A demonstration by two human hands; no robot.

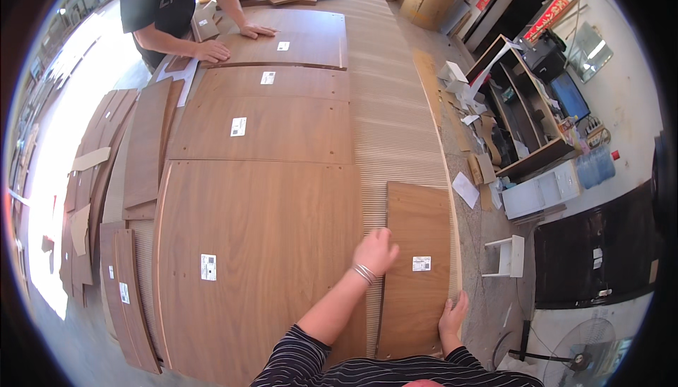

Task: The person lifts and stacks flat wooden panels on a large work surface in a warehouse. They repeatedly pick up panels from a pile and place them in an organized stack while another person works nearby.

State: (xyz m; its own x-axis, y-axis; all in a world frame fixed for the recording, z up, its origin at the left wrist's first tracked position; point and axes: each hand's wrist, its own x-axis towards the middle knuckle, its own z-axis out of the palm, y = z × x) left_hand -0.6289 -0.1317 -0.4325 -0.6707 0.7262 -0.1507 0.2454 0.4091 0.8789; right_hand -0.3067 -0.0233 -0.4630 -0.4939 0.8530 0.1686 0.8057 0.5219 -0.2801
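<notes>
A narrow brown wood-grain panel (417,224) with a white label lies in front of me at the right. My right hand (452,320) holds its right edge near the close end. Over the panel's left edge is my left hand (376,251), with bracelets at the wrist. Its fingers are curled closed; whatever may be inside them is hidden. Left of it lies a large wood-grain panel (275,246), also labelled. Two more panels, a middle one (296,122) and a far one (311,30), continue the row away from me.
Across the far end, a person (166,13) rests both hands on the far panel. Ribbed cardboard (395,104) covers the table. Stacked boards (88,189) stand along the left. At the right are a shelf unit (522,111), a small white stool (505,256) and a fan (579,359).
</notes>
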